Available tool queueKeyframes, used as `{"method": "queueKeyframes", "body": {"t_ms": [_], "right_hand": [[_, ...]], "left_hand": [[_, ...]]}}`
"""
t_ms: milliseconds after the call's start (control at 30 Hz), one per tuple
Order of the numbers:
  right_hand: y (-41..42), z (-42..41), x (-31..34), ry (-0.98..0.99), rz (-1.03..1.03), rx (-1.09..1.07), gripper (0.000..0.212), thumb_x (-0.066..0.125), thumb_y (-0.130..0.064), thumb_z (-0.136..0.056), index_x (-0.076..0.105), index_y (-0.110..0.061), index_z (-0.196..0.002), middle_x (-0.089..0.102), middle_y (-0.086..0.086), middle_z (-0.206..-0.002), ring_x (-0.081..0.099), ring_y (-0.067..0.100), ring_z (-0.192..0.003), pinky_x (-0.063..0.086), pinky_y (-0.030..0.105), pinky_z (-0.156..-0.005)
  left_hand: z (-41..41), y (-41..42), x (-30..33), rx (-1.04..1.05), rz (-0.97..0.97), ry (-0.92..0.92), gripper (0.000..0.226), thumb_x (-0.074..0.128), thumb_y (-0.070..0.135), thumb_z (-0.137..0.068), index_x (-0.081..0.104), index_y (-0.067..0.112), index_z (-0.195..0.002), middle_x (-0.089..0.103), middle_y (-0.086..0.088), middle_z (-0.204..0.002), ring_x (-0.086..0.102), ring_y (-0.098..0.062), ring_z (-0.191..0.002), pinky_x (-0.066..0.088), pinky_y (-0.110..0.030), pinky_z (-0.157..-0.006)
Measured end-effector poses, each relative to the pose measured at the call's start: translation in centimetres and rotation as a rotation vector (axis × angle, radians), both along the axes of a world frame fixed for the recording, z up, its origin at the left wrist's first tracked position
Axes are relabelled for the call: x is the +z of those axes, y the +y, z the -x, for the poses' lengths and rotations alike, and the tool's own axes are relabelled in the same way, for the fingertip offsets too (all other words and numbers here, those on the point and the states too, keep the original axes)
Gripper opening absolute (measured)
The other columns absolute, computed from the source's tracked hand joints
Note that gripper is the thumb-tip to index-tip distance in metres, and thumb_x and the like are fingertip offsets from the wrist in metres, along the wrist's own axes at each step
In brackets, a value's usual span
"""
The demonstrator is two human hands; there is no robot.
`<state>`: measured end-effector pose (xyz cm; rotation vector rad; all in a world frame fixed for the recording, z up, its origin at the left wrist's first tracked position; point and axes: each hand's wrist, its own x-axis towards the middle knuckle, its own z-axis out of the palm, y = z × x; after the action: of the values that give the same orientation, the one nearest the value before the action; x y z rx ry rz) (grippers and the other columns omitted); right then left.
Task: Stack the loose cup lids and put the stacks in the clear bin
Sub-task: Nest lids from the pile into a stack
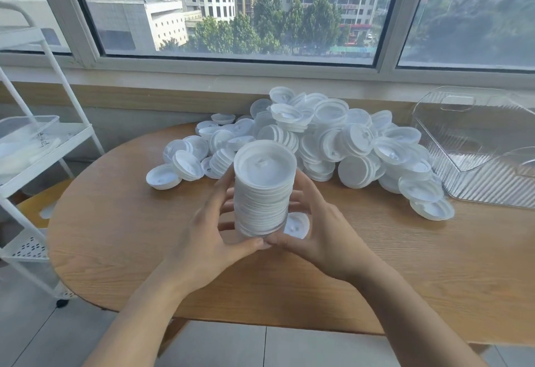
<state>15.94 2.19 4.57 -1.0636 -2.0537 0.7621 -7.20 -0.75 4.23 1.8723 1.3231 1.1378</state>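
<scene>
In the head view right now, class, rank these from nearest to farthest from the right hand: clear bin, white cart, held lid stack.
1. Held lid stack: gripped in the right hand.
2. Clear bin: far right on the table.
3. White cart: far left, off the table.

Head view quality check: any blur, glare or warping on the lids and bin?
Head view: left hand slightly motion-blurred; lid stack fairly sharp in soft window daylight; clear bin shows pale reflections; window frame bows from wide-angle distortion.

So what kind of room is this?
Probably a workroom high in a city building: a wooden table by a big window over towers, a white trolley and a heap of cup lids.
</scene>
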Motion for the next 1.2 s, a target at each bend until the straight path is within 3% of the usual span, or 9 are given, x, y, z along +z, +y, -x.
{"method": "queueKeyframes", "body": {"t_ms": [100, 200, 300, 467, 633, 800, 933, 1067, 1200], "right_hand": [[-1.2, -2.0, 1.6, 0.058, -0.064, -0.023, 0.114, 0.082, -0.058, -0.081, 0.007, -0.040, -0.165, 0.046, -0.019, -0.157, 0.050, -0.003, -0.138, 0.043, 0.041, -0.117], [-2.7, -4.0, 3.3, 0.147, -0.264, -0.108, 0.095, 0.071, -0.053, -0.089, 0.019, -0.030, -0.165, 0.035, -0.012, -0.166, 0.044, 0.010, -0.147, 0.040, 0.050, -0.118], [-4.3, -5.3, 3.5, 0.080, -0.369, -0.114, 0.074, 0.062, -0.048, -0.098, 0.034, -0.023, -0.161, 0.034, -0.008, -0.167, 0.031, 0.015, -0.155, 0.033, 0.044, -0.124], [-5.3, -6.8, 1.3, -0.029, -0.221, -0.146, 0.072, 0.057, -0.055, -0.099, 0.036, -0.025, -0.161, 0.033, -0.018, -0.166, 0.026, 0.001, -0.154, 0.025, 0.024, -0.124], [-5.3, -6.7, 1.2, 0.052, -0.127, -0.189, 0.078, 0.063, -0.058, -0.095, 0.036, -0.026, -0.161, 0.039, -0.023, -0.162, 0.031, -0.004, -0.150, 0.028, 0.021, -0.122], [-5.2, -5.6, 1.5, 0.116, -0.041, -0.132, 0.082, 0.074, -0.048, -0.093, 0.035, -0.024, -0.161, 0.041, -0.022, -0.161, 0.032, -0.005, -0.150, 0.029, 0.028, -0.124], [-5.2, -5.0, 1.5, 0.262, 0.061, -0.049, 0.073, 0.069, -0.042, -0.096, 0.036, -0.029, -0.160, 0.043, -0.025, -0.158, 0.033, -0.002, -0.150, 0.029, 0.039, -0.125], [-4.7, -4.6, 1.1, 0.362, 0.127, -0.038, 0.067, 0.063, -0.044, -0.099, 0.038, -0.027, -0.159, 0.051, -0.018, -0.155, 0.042, 0.006, -0.147, 0.033, 0.046, -0.123], [-4.3, -4.1, 0.1, 0.293, 0.112, -0.051, 0.069, 0.060, -0.054, -0.099, 0.039, -0.028, -0.159, 0.052, -0.013, -0.155, 0.045, 0.009, -0.146, 0.037, 0.045, -0.122]], "left_hand": [[-1.9, -0.5, -0.1, -0.008, -0.025, -0.013, 0.120, 0.093, 0.053, -0.063, 0.017, 0.066, -0.155, 0.055, 0.033, -0.136, 0.057, 0.005, -0.127, 0.054, -0.029, -0.102], [-4.1, -1.2, -0.5, -0.051, -0.050, -0.007, 0.116, 0.093, 0.044, -0.068, 0.019, 0.063, -0.155, 0.056, 0.030, -0.137, 0.059, 0.003, -0.127, 0.054, -0.022, -0.099], [-6.2, -1.9, -1.7, -0.126, -0.045, 0.022, 0.115, 0.094, 0.027, -0.076, 0.020, 0.055, -0.159, 0.057, 0.026, -0.140, 0.060, -0.001, -0.128, 0.054, -0.020, -0.097], [-7.9, -2.9, -3.4, -0.204, 0.040, 0.028, 0.113, 0.092, 0.029, -0.081, 0.016, 0.059, -0.159, 0.058, 0.019, -0.144, 0.066, 0.001, -0.121, 0.054, -0.037, -0.106], [-7.4, -2.7, -2.7, -0.220, 0.007, -0.012, 0.113, 0.088, 0.044, -0.080, 0.012, 0.053, -0.163, 0.048, 0.026, -0.153, 0.054, -0.002, -0.138, 0.047, -0.030, -0.114], [-7.8, -2.2, -0.2, -0.235, -0.066, -0.226, 0.079, 0.063, 0.061, -0.095, 0.028, 0.040, -0.163, 0.047, 0.015, -0.159, 0.049, -0.011, -0.145, 0.046, -0.031, -0.114], [-7.8, -1.9, -0.2, -0.198, -0.047, -0.218, 0.060, 0.059, 0.050, -0.099, 0.044, 0.039, -0.156, 0.057, 0.011, -0.152, 0.055, -0.014, -0.140, 0.047, -0.043, -0.115], [-6.9, -1.7, -0.2, -0.181, -0.035, -0.184, 0.059, 0.059, 0.050, -0.098, 0.047, 0.037, -0.155, 0.057, 0.017, -0.151, 0.055, -0.015, -0.141, 0.050, -0.037, -0.112], [-6.0, -1.6, -0.7, -0.159, -0.047, -0.149, 0.062, 0.060, 0.051, -0.099, 0.046, 0.030, -0.155, 0.059, 0.010, -0.150, 0.058, -0.020, -0.138, 0.052, -0.046, -0.109]]}}
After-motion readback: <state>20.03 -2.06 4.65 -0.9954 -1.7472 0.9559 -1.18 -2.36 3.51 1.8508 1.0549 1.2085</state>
